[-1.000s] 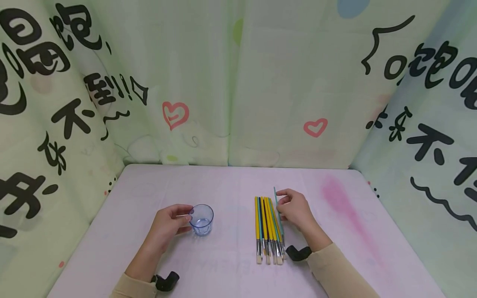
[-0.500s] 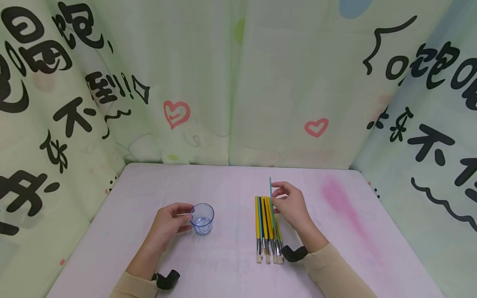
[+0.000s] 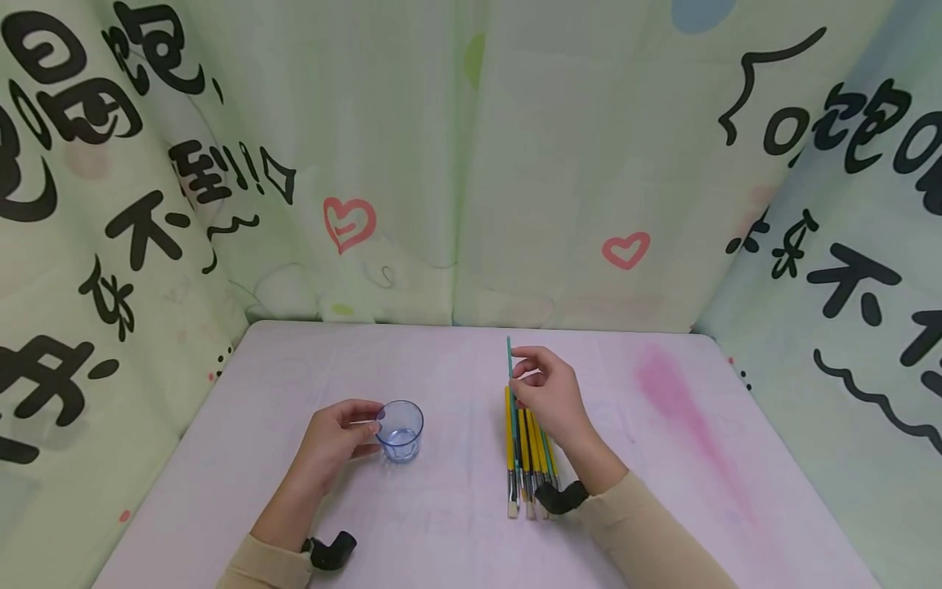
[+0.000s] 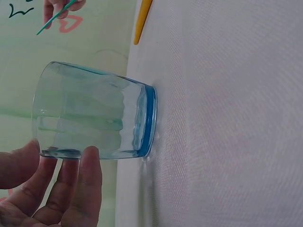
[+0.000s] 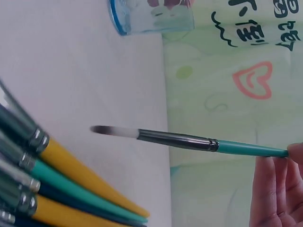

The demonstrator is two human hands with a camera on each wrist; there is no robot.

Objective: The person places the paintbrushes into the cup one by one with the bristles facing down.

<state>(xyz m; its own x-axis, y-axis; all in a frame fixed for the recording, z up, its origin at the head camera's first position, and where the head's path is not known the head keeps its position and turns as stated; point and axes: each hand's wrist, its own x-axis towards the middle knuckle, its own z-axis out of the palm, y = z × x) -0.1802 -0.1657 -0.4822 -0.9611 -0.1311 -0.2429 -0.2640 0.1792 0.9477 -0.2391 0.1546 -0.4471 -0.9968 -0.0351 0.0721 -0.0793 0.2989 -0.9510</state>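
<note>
My left hand (image 3: 341,442) holds the left side of a clear bluish drinking glass (image 3: 401,432) standing upright on the table. In the left wrist view, the thumb is at the rim of the glass (image 4: 94,111) and the fingertips lie along its side. My right hand (image 3: 548,393) pinches the teal handle of a paintbrush (image 5: 177,140). Its dark-tipped bristles point down, clear of the table. Below that hand, a row of paintbrushes (image 3: 509,442) with yellow, teal and dark handles lies side by side, partly hidden by the hand and wrist.
A pale pink cloth covers the table (image 3: 441,523), with a brighter pink patch (image 3: 684,409) at the right. Printed curtains (image 3: 412,164) stand behind and at both sides. Each wrist carries a black camera mount (image 3: 333,551).
My right hand has lifted the teal paintbrush from the right end of the row and carried it leftward over the other brushes. My left hand and the glass stay put.
</note>
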